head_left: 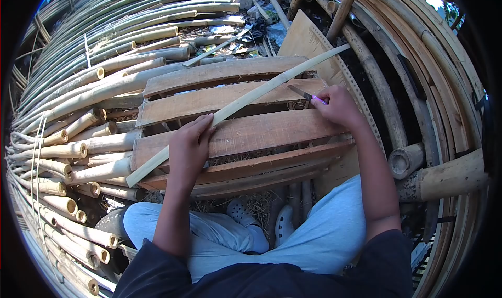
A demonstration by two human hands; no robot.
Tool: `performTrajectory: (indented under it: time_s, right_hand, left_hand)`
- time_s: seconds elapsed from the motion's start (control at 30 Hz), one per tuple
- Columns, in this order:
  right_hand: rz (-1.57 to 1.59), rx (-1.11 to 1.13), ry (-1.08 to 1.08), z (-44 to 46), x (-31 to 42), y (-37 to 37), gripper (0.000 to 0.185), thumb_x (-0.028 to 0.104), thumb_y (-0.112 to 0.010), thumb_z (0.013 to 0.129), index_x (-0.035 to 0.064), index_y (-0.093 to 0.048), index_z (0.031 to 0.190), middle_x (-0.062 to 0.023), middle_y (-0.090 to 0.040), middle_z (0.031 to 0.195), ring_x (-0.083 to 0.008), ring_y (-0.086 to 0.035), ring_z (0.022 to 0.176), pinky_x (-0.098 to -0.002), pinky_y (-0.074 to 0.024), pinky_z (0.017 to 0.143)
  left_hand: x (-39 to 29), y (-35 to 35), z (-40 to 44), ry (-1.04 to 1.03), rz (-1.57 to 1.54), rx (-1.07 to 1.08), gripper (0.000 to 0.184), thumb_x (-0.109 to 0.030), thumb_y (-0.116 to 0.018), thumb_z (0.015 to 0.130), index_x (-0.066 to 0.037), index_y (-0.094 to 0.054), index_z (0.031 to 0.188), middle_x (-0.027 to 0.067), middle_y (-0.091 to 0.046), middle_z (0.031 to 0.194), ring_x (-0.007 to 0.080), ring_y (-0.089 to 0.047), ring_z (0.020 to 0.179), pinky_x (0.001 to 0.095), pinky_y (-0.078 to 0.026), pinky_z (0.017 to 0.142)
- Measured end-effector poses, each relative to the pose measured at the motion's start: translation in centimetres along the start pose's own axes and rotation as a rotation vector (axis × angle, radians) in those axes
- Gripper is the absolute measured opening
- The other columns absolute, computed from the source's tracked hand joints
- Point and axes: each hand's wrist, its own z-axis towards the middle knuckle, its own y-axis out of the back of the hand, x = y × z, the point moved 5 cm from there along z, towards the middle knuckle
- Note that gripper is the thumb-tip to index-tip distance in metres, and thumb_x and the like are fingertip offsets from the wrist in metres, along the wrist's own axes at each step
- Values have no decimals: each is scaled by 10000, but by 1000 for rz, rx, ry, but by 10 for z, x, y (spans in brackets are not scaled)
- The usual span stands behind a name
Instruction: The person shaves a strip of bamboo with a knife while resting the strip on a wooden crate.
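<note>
A long, flat, pale bamboo strip (261,90) lies slantwise across a low wooden slatted bench (246,133), its far end reaching past the bench at upper right. My left hand (192,140) is closed around the strip near its lower left part. In my right hand (337,107) is a small knife (303,94) with a purple handle, its blade pointing left over the slats. The blade is apart from the strip, just below it. The fingers of my left hand partly hide the strip.
Stacked bamboo poles (83,115) fill the left side, cut ends facing the bench. A plywood sheet (314,41) leans behind the bench's right end. Thick bamboo (444,177) and long curved timbers stand at right. Litter (261,26) lies at the back. My legs are below.
</note>
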Motion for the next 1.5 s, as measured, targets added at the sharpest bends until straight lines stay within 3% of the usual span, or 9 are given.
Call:
performTrajectory:
  time_s: [0.2,0.3,0.57,0.67,0.8,0.97,1.17,1.37,1.5]
  right_hand:
    - [143,252,233,-5,21,-11,253,229,-755,818,-3,-776,918,-189,-688,675,-251,-641,573,-362,-521,615]
    - [43,132,50,-4,18,-7,254,198,-775,828,2,-776,991,-145,-714,713,-169,-632,600,-326,-499,596]
    - [44,-68,480,-16,58,-50,260,195,-755,840,76,-774,1071,-153,-739,836,-294,-704,725,-368,-560,706]
    - [32,-9,423,-14,64,-50,235,222,-732,840,82,-774,1025,-187,-727,879,-356,-702,828,-433,-565,802]
    - [50,64,324,-8,50,-30,223,194,-730,832,62,-770,1007,-184,-726,846,-335,-709,797,-413,-563,805]
    - [54,178,-98,4,-28,-2,221,144,-738,807,-5,-751,970,-164,-703,768,-250,-693,696,-355,-551,710]
    - [-75,-40,14,1,-7,16,223,138,-757,804,-27,-739,952,-152,-668,715,-199,-668,659,-333,-536,657]
    - [84,136,225,-11,21,-10,204,132,-758,833,-17,-734,972,-99,-635,682,-164,-589,613,-316,-487,611]
    - [-35,157,4,-1,-28,15,216,136,-762,833,-11,-736,989,-116,-649,695,-173,-616,637,-318,-504,639]
  left_hand:
    - [-3,2,-1,-45,41,-12,255,-87,-710,890,-29,-727,1138,193,-722,1101,336,-712,1019,367,-563,861]
    - [-11,7,-1,-70,91,-32,235,-91,-711,893,-28,-734,1119,188,-727,1094,335,-714,1016,374,-566,858]
    - [-20,11,-4,-99,99,-44,221,-94,-711,901,-31,-740,1111,178,-739,1076,319,-732,966,362,-573,814]
    - [-26,15,-5,-84,87,-56,170,-108,-703,899,-37,-739,1050,142,-743,1045,331,-723,919,382,-576,785]
    - [-27,18,-6,-83,86,-56,171,-115,-710,898,-41,-740,1049,141,-744,1043,328,-724,921,378,-576,784]
    - [-24,17,-6,-76,70,-36,180,-119,-708,901,-46,-741,1063,149,-741,1059,329,-722,937,380,-577,796]
    - [-24,18,-7,-56,51,-20,188,-127,-704,905,-50,-740,1073,155,-737,1072,330,-718,960,384,-574,812]
    - [-23,16,-7,-64,58,-24,213,-97,-724,887,-38,-748,1090,169,-741,1064,311,-738,938,354,-570,793]
    - [-21,15,-8,-54,40,-6,192,-131,-707,902,-47,-739,1071,160,-734,1074,340,-715,951,389,-570,809]
